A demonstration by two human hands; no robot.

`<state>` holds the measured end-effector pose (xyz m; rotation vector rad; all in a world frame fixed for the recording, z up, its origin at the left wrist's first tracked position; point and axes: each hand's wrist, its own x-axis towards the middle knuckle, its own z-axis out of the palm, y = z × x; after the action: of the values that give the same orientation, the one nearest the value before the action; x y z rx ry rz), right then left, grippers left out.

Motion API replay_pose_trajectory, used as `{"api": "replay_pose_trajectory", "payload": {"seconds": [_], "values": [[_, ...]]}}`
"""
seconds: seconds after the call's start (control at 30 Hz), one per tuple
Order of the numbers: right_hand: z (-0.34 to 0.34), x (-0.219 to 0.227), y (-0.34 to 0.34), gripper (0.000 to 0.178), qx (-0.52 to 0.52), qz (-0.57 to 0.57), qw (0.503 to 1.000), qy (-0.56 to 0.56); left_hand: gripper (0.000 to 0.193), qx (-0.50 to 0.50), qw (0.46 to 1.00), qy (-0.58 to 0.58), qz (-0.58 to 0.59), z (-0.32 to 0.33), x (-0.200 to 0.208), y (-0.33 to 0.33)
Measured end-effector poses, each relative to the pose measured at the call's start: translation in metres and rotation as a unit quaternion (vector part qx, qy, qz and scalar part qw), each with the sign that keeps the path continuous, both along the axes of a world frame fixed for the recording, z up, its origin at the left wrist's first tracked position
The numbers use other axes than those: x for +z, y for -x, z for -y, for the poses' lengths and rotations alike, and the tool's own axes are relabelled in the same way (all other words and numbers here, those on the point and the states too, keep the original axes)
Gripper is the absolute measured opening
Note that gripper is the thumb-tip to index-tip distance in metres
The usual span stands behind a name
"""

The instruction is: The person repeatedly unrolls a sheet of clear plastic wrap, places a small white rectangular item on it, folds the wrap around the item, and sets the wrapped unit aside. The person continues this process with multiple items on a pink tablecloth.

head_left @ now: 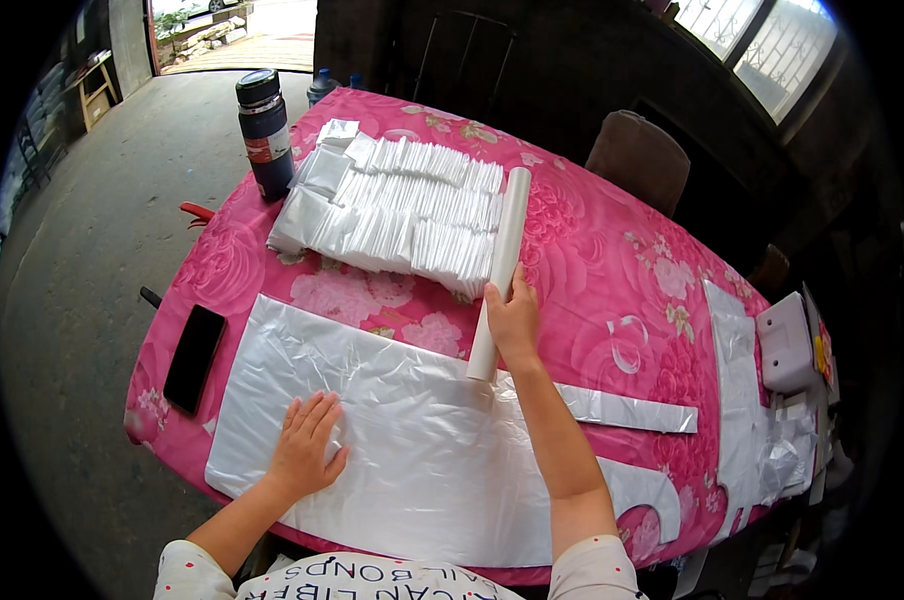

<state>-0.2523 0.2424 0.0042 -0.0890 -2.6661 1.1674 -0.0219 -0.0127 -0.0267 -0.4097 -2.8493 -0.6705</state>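
A large white plastic bag lies spread flat across the near part of the table, its handle strips reaching to the right. My left hand rests on it with the fingers stretched out. In my right hand is a pale roller tube, gripped near its lower half. The tube slants away from me, its near end over the bag's far edge. Just left of its far half stand rows of folded white plastic bags, packed tightly together.
A black phone lies at the left edge. A dark thermos stands at the far left, near red-handled pliers or scissors. More white bags and a pale plastic box are at the right. A chair stands behind the pink floral tablecloth.
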Motion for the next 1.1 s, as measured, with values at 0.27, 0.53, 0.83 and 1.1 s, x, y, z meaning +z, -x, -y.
{"api": "replay_pose_trajectory", "payload": {"seconds": [0.27, 0.53, 0.83, 1.1], "values": [[0.021, -0.013, 0.009, 0.069, 0.014, 0.012, 0.998, -0.061, 0.057, 0.001, 1.0, -0.007, 0.002, -0.001, 0.0, 0.0], [0.003, -0.007, 0.009, 0.067, 0.014, -0.006, 1.0, 0.014, 0.058, 0.0, 1.0, -0.007, 0.001, -0.001, -0.002, 0.0], [-0.031, -0.018, 0.02, 0.069, -0.02, 0.067, 0.997, -0.029, 0.058, -0.003, 1.0, -0.001, 0.001, -0.001, 0.001, 0.001], [-0.033, -0.032, 0.016, 0.065, 0.007, 0.034, 0.997, 0.062, 0.057, -0.004, 1.0, -0.006, -0.006, 0.0, -0.001, 0.0]]}}
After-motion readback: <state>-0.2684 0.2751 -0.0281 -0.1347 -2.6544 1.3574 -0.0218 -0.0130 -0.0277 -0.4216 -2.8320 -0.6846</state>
